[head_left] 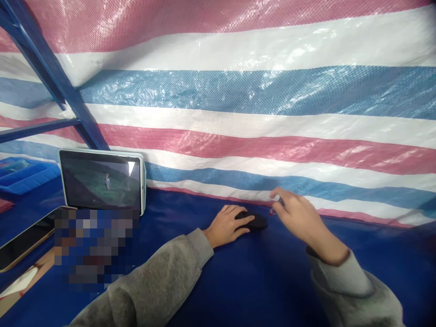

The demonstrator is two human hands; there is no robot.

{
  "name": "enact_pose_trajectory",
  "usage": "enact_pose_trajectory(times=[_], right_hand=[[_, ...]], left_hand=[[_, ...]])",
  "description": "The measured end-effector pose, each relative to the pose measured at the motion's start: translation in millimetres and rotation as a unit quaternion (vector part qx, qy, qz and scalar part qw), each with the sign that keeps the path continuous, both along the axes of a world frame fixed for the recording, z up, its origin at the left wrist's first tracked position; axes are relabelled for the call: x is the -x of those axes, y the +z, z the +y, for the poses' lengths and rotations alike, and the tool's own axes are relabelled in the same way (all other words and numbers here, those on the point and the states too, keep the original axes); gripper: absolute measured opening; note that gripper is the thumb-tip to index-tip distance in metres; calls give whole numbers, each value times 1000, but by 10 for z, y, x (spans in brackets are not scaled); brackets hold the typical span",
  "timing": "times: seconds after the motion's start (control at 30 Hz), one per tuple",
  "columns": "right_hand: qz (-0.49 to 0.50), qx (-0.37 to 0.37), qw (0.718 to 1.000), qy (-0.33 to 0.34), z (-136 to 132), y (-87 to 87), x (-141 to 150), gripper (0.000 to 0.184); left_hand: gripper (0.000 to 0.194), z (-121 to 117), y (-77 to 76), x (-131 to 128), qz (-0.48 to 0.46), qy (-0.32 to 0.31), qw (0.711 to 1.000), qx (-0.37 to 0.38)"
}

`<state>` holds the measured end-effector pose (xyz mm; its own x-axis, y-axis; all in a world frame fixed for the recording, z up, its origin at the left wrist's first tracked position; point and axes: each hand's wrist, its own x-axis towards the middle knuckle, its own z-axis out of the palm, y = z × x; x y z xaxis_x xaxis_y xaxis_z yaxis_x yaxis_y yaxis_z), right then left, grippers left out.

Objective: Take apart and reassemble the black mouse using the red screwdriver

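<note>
My left hand [229,225] lies over one end of a black computer mouse [260,221] on the blue table, its fingers and thumb around the body. The mouse's other end sticks out to the right. Just right of it and a little above the table, my right hand [296,215] is curled, with thumb and fingers bent towards each other. A small, partly clear thing with a bit of red [272,211] shows at these fingertips, too small and too covered to name.
A tablet [102,179] in a pale case leans upright at the left, showing a video. Before it lie a phone [30,236] and a blurred-out patch. Blue trays [30,177] stand far left. A striped plastic sheet [259,91] hangs behind the table [238,281], beside a blue metal frame [51,68].
</note>
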<state>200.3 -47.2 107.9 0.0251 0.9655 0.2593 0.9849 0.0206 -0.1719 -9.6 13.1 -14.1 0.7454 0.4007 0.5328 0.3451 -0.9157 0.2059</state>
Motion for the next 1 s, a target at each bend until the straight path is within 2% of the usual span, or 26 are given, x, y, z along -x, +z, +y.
enact_pose_trajectory(times=[0.13, 0.33, 0.53, 0.63, 0.77, 1.0], right_hand=[[-4, -11, 1000, -15, 18, -20, 9, 19], [-45, -16, 998, -32, 12, -30, 5, 31], [-13, -55, 998, 13, 10, -40, 3, 22], [-17, -50, 999, 12, 14, -36, 13, 22], [-42, -35, 998, -10, 7, -22, 19, 32], [-27, -36, 999, 27, 2, -12, 30, 22]], left_hand=[[39, 5, -8, -2, -3, -3, 1000, -7], [39, 3, -7, 1, -2, -6, 1000, -16], [39, 4, -39, -9, -11, -12, 1000, -9], [39, -4, -49, -10, -8, -10, 1000, -10], [39, -16, -38, -7, -7, -6, 1000, -11], [38, -23, -18, -6, -4, -4, 1000, -11]])
